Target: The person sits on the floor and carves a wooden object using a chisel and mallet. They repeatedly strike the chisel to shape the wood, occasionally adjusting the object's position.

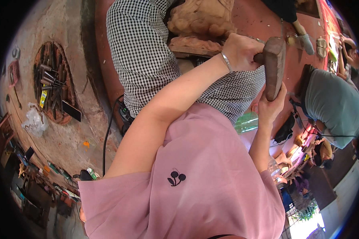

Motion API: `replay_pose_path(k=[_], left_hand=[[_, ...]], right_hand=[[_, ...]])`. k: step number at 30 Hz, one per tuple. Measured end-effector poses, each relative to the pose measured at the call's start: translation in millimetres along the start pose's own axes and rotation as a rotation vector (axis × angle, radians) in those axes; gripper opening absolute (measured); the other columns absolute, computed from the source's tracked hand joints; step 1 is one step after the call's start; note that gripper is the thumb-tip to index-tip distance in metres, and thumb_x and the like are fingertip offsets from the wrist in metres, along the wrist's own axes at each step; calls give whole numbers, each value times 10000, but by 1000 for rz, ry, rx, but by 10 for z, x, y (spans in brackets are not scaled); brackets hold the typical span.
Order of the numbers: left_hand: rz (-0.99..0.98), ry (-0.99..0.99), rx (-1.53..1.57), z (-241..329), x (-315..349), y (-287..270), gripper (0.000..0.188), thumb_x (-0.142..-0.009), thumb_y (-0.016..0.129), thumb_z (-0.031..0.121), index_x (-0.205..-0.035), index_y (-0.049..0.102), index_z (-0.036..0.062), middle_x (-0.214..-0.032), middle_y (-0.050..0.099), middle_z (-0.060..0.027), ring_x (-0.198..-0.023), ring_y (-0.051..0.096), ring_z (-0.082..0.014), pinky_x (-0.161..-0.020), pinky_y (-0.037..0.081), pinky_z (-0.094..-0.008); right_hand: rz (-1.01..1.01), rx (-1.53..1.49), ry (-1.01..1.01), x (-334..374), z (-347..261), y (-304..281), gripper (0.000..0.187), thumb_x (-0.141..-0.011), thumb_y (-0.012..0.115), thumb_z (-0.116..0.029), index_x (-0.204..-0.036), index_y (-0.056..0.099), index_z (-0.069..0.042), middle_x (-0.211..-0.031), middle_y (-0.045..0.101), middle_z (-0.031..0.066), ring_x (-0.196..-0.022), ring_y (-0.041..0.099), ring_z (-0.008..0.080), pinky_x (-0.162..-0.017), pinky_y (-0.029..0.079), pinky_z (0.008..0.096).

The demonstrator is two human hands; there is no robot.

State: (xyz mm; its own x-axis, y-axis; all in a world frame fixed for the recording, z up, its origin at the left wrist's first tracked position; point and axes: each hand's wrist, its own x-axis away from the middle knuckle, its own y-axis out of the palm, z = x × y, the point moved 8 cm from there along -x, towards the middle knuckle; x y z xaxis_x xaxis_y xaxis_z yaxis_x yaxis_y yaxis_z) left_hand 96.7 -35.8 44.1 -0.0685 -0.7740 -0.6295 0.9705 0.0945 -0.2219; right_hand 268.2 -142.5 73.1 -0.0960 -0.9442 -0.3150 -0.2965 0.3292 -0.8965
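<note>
The fingers of the left hand [243, 49] are curled tight around the handle end of a dark wooden mallet [273, 67], with a thin silver bracelet [226, 61] on the wrist. The right hand [272, 104] sits just below, its fingers cupped up against the lower end of the mallet's head; how tightly they close cannot be told. The mallet stands roughly upright between the two hands, above a lap covered in black-and-white checked cloth [147, 51]. Just beyond the left hand rests a pale brown wood carving [201, 20] on a reddish floor [255, 16]. To the far left, a round tray of carving tools [54, 81] lies on the ground. To the right, another person in a grey-green shirt [331, 105] bends over.
</note>
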Motion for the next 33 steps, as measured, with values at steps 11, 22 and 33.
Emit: replay_pose_path(k=[11,22,33], left_hand=[[-248,157,179,435,270,-72,199,-730,712,135,-636,543,89,-567,549,-55,-507,569,-235,-481,467,-326],[-381,-431,617,-179,-537,-875,166,-997,557,211,-991,535,47,-949,586,-75,-841,593,-159,-737,487,-291],[-673,-55,-27,-151,-377,-1037,269,-818,765,169,-985,603,33,-790,631,-114,-765,629,-243,-731,507,-358]], right_hand=[[-167,-456,438,498,528,557,417,-800,685,-53,-1186,538,0,-962,638,124,-893,619,232,-813,490,357],[-311,-334,538,594,819,820,504,-780,727,-212,-1216,550,-30,-1071,653,177,-1017,634,333,-903,473,409],[-270,-265,472,667,644,696,550,-797,717,-211,-1291,532,-56,-1159,654,186,-1089,628,362,-924,476,428]])
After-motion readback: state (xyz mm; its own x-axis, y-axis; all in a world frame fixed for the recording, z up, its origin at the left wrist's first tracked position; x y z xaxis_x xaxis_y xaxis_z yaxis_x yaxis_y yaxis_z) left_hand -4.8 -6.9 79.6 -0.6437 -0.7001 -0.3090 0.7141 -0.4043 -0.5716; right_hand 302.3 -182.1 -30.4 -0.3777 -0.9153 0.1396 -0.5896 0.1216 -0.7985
